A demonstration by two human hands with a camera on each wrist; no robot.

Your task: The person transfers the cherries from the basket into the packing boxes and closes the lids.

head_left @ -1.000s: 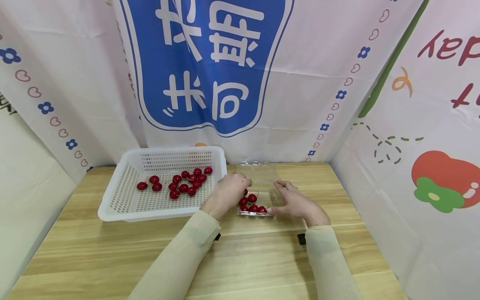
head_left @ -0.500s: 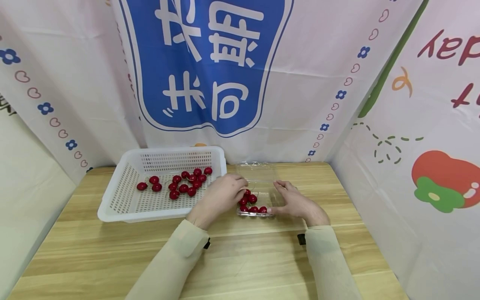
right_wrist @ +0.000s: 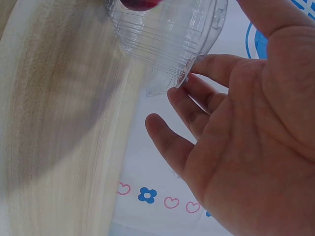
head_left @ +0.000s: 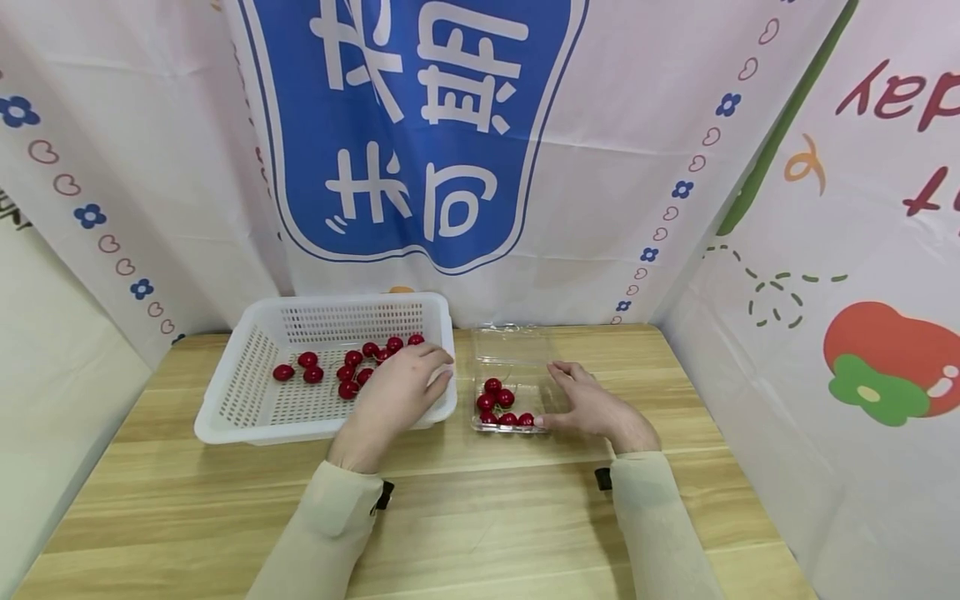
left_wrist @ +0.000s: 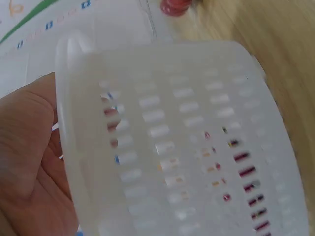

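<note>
My left hand [head_left: 397,396] hovers over the right side of the white plastic basket [head_left: 258,433], fingers loosely bent and nothing visible in them. In the left wrist view the basket's slotted wall [left_wrist: 202,69] hides part of that hand [left_wrist: 27,147]. Red cherries [head_left: 348,389] lie inside the basket, mostly grouped toward its right. To its right stands a clear plastic clamshell box [head_left: 517,428], lid folded back, with several cherries [head_left: 506,397] inside. My right hand [head_left: 592,407] rests against the box's right side, thumb at the front corner; its relaxed fingers [right_wrist: 182,110] touch the rim.
Both containers stand on a wood-grain table [head_left: 487,517] near its back edge. A printed white cloth [head_left: 592,208] hangs directly behind them. Another printed sheet [head_left: 795,400] borders the table's right side. The clear lid [head_left: 513,342] lies toward the back cloth.
My left hand has withdrawn from the clamshell box and moved left over the basket, uncovering the cherries in the box. The right hand has stayed at the box's side.
</note>
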